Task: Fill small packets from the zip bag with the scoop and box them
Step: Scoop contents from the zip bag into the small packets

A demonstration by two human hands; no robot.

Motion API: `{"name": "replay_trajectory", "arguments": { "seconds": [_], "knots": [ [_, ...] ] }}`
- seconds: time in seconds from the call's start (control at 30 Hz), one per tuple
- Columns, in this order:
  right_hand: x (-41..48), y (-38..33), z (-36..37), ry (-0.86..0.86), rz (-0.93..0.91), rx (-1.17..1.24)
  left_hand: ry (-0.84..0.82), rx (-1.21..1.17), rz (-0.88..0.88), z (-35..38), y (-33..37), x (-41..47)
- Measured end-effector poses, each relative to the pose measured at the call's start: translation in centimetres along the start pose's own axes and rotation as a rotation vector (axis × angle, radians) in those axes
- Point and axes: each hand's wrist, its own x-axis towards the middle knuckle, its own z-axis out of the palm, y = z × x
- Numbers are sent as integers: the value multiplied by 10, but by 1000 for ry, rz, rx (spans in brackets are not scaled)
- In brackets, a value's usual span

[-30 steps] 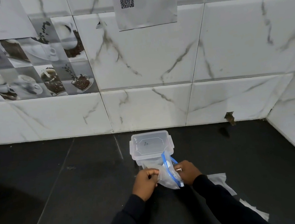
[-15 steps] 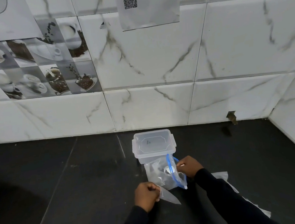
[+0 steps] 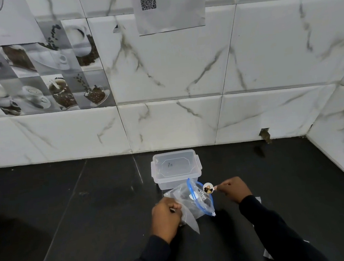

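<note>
Your right hand [image 3: 233,189] pinches the scoop [image 3: 208,188], lying left-right, bowl pointing left. Your left hand [image 3: 166,216] grips a packet [image 3: 190,222].

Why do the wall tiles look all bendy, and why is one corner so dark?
Head view: the wide-angle lens bows the white marble wall tiles toward the edges; a shadow darkens the black counter at lower left; the small white scoop in the right hand looks sharp.
</note>
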Motion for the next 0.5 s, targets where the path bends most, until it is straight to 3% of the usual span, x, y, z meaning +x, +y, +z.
{"name": "replay_trajectory", "arguments": {
  "seconds": [0.27,0.5],
  "knots": [
    [-53,-64,-33,-40,-136,402,-22,130,174,10,43,25],
    [-94,-68,-5,134,-349,231,-18,148,171,21,57,32]
  ]
}}
